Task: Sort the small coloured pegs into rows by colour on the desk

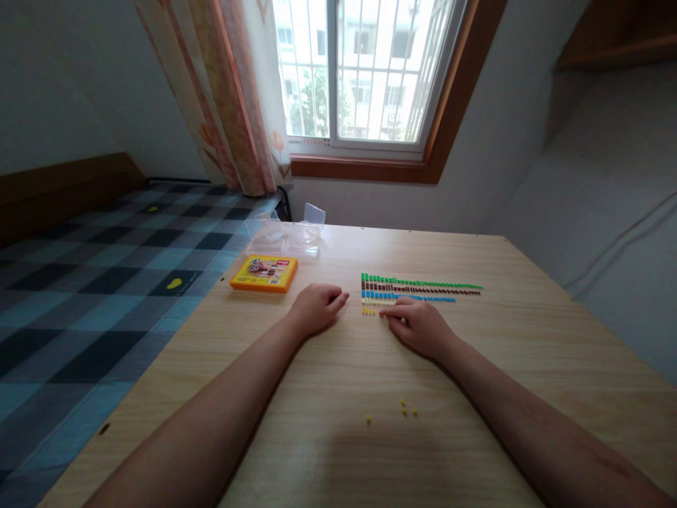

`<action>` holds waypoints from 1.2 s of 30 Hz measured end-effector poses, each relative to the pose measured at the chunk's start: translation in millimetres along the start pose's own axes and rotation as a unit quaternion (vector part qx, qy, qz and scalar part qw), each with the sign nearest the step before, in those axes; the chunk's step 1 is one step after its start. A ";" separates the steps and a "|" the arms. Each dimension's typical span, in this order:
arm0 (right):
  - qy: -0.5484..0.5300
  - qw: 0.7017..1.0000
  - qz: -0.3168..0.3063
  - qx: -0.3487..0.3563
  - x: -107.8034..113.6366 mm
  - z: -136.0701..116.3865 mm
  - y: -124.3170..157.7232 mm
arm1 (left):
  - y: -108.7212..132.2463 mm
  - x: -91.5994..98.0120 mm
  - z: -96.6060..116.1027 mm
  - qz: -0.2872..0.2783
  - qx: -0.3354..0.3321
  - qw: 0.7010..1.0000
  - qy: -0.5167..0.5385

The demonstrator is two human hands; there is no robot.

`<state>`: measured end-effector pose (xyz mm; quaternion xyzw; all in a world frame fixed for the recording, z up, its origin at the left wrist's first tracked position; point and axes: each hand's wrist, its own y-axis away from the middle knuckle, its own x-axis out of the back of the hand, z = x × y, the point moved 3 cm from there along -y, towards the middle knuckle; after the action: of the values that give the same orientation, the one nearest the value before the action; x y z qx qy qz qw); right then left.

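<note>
My left hand (319, 309) rests on the table with its fingers curled in. Whatever may be inside it is hidden. My right hand (420, 324) has its thumb and index finger close together at the end of a short row of tiny yellow pieces (368, 312). Anything between those fingertips is too small to make out. Above that row run a pale cream row (374, 303), a blue row (438, 299), a dark brown row (423, 291) and a green row (412, 283). Several loose yellow pieces (404, 411) lie nearer to me.
An orange-yellow box (264, 274) with a printed label lies left of my left hand. Behind it stands an opened clear plastic case (285, 240). The wooden table (296, 437) borders a bed with a checked cover (174, 282); beyond are a curtain and a barred window (378, 77).
</note>
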<state>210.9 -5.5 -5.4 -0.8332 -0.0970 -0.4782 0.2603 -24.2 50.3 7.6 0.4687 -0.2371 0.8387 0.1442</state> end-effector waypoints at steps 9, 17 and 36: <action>-0.008 1.000 0.001 -0.009 -2.2 -2.5 -1.7 | 0.1 -0.1 -0.2 -0.001 0.001 1.000 -0.003; -0.035 0.999 0.030 -0.003 1.9 -2.4 -1.8 | 0.4 0.7 1.5 -0.007 0.001 1.000 -0.004; -0.127 0.930 -0.281 0.199 9.8 -86.4 30.3 | -0.4 0.9 1.8 0.014 -0.010 1.000 0.018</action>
<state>164.1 -77.5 27.8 -0.7564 -0.4528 -0.3929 0.2615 -23.2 49.8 9.3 0.4485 -0.2491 0.8466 0.1417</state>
